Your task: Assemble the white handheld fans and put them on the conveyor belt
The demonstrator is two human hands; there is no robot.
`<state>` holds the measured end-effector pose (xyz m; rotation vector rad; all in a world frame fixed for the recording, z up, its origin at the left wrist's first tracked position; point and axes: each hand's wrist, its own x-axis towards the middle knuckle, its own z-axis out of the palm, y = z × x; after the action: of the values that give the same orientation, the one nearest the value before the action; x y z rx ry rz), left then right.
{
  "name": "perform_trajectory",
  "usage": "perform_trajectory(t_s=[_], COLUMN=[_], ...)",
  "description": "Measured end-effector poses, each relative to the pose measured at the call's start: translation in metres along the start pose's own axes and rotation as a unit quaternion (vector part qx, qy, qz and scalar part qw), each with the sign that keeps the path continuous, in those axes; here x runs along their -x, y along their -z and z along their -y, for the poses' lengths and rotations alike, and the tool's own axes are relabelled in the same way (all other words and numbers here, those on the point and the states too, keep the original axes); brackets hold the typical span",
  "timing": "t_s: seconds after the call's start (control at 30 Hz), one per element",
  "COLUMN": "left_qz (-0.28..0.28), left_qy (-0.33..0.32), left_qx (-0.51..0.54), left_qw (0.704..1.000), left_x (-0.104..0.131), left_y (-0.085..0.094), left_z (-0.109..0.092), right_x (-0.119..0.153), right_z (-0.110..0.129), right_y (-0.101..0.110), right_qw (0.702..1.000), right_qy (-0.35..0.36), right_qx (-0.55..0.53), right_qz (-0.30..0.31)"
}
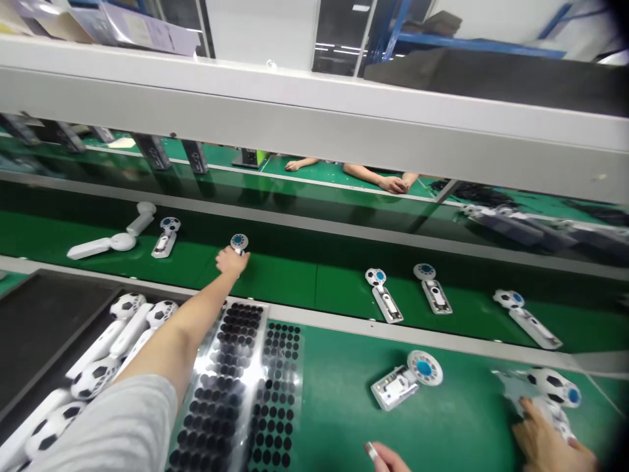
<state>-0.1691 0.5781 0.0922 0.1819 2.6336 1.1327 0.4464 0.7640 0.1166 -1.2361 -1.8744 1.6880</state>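
Along a green belt (304, 282) on the far side of a workbench (339, 413), a person's left hand (230, 261) reaches out, fingers curled closed over the handle of a fan (239, 240), whose round head shows just beyond the knuckles. Near the bottom edge, the right hand (388, 460), mostly out of view, pinches a small white part (372, 451) between thumb and finger; so slight a hold could let it slip. An opened fan (393, 390) lies on the bench, a little far of the right hand, its inside bare, and a careless knock might shake something loose. Full stretch may be the weak point at left: a poor grip could drop the fan on the belt. Below, the forearm (196, 324) passes over a sheet of black dots (282, 387) and close to the football fans (93, 377); dipping low, it might drag or jostle them. At right, another hand (545, 436), apparently a co-worker's, touches a patterned fan (553, 387); crossed reaches there could collide.
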Motion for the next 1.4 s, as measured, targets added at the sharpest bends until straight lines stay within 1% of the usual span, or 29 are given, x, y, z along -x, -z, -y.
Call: perform_trajectory(t_s=[0.07, 0.13, 0.17, 0.23, 0.3, 0.37, 0.4, 0.43, 0.47, 0.5, 0.53, 0.6, 0.63, 0.67, 0.73, 0.83, 0.9, 1.0, 1.13, 1.2, 1.27, 1.33, 1.4], left_qz=[0.014, 0.057, 0.084, 0.147, 0.225, 0.304, 0.339, 0.367, 0.392, 0.42, 0.449, 0.499, 0.516, 0.525, 0.528, 0.542, 0.553, 0.555, 0.553, 0.551, 0.553, 0.559, 0.563], left_qy=[0.05, 0.079, 0.09, 0.107, 0.118, 0.115, 0.111, 0.105, 0.101, 0.105, 0.114, 0.144, 0.156, 0.158, 0.137, 0.098, 0.087, 0.081, 0.061, 0.034, 0.015, 0.022, 0.047], left_qx=[0.019, 0.055, 0.079, 0.136, 0.2, 0.259, 0.283, 0.301, 0.317, 0.334, 0.35, 0.378, 0.387, 0.392, 0.393, 0.386, 0.372, 0.354, 0.307, 0.275, 0.25, 0.234, 0.228], left_qw=[0.998, 0.994, 0.989, 0.974, 0.946, 0.909, 0.89, 0.874, 0.857, 0.838, 0.814, 0.766, 0.748, 0.739, 0.74, 0.74, 0.74, 0.749, 0.773, 0.787, 0.795, 0.795, 0.793], left_x=[-0.025, -0.036, -0.037, -0.029, -0.008, 0.027, 0.049, 0.073, 0.099, 0.126, 0.153, 0.203, 0.226, 0.246, 0.279, 0.312, 0.325, 0.336, 0.345, 0.348, 0.35, 0.353, 0.354], left_y=[0.003, 0.0, -0.003, -0.007, -0.008, -0.008, -0.007, -0.006, -0.005, -0.004, -0.003, -0.002, -0.002, -0.002, -0.001, 0.001, 0.004, 0.009, 0.014, 0.016, 0.017, 0.016, 0.015], left_z=[0.007, 0.011, 0.012, 0.009, 0.005, 0.0, -0.001, -0.002, -0.002, -0.001, 0.0, 0.001, 0.002, 0.003, 0.003, 0.003, 0.002, -0.001, -0.005, -0.005, -0.003, 0.001, 0.006], right_x=[0.003, 0.008, 0.011, 0.022, 0.039, 0.057, 0.065, 0.072, 0.077, 0.081, 0.083, 0.087, 0.089, 0.091, 0.096, 0.104, 0.108, 0.112, 0.115, 0.116, 0.116, 0.116, 0.117], right_z=[0.02, 0.044, 0.054, 0.069, 0.074, 0.073, 0.072, 0.071, 0.071, 0.073, 0.076, 0.084, 0.088, 0.092, 0.099, 0.102, 0.1, 0.096, 0.091, 0.088, 0.086, 0.083, 0.08], right_y=[-0.011, -0.032, -0.049, -0.094, -0.151, -0.204, -0.225, -0.241, -0.252, -0.257, -0.259, -0.257, -0.255, -0.253, -0.25, -0.248, -0.245, -0.239, -0.232, -0.231, -0.23, -0.23, -0.23], right_qw=[0.998, 0.996, 0.996, 0.996, 0.996, 0.996, 0.996, 0.996, 0.996, 0.997, 0.997, 0.998, 0.999, 0.999, 0.998, 0.998, 0.997, 0.997, 0.996, 0.993, 0.99, 0.989, 0.99], right_qy=[-0.001, -0.001, 0.002, 0.005, -0.013, -0.036, -0.045, -0.052, -0.053, -0.049, -0.039, -0.007, 0.01, 0.024, 0.042, 0.057, 0.064, 0.064, 0.065, 0.065, 0.062, 0.058, 0.049], right_qx=[0.005, 0.022, 0.033, 0.052, 0.073, 0.078, 0.074, 0.069, 0.065, 0.063, 0.06, 0.055, 0.05, 0.045, 0.032, 0.017, 0.012, 0.015, 0.053, 0.082, 0.096, 0.09, 0.069], right_qz=[-0.062, -0.084, -0.085, -0.075, -0.051, -0.033, -0.03, -0.03, -0.027, -0.024, -0.019, -0.007, -0.002, 0.005, 0.021, 0.032, 0.031, 0.031, 0.042, 0.059, 0.081, 0.099, 0.11])
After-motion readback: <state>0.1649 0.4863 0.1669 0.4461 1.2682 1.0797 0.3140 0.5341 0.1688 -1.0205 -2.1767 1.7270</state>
